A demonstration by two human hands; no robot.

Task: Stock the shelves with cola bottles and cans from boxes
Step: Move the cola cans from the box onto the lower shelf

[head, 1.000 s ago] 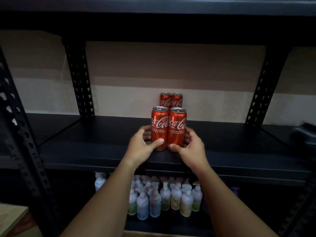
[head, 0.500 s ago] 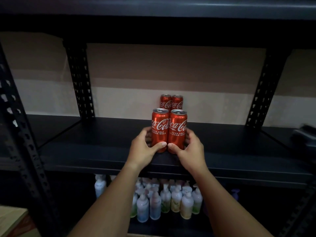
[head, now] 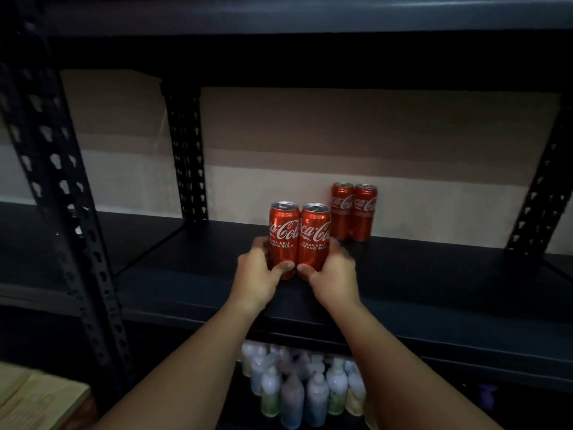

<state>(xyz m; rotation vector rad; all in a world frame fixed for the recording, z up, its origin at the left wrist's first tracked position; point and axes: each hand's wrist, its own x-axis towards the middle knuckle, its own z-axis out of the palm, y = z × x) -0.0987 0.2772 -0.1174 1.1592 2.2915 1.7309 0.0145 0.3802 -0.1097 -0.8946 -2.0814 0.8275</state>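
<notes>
Head view, dim light, some motion blur at the hands. Two red cola cans stand upright and touching, side by side, near the front of the dark metal shelf point(head: 434, 283). Left hand point(head: 255, 279) wraps the left front can point(head: 283, 234) low on its body, thumb across the front, fingers curled behind. Right hand point(head: 333, 279) grips the right front can point(head: 314, 237) the same way. Whether the can bases rest on the shelf or ride just above it cannot be told; the thumbs hide them. Back pair of cans point(head: 353, 211) stands upright against the rear wall, behind and to the right of the held pair, apart from it. Lower shelf holds a cluster of pale pump bottles point(head: 304, 389). Corner of a wooden surface point(head: 34, 398) at lower left. Judged risks: both grips sit low on tall narrow cans, so a quick shove could tip the tops forward or apart; sliding the pair back and right could knock the rear cans; letting go too near the front lip could leave a can overhanging the edge.
</notes>
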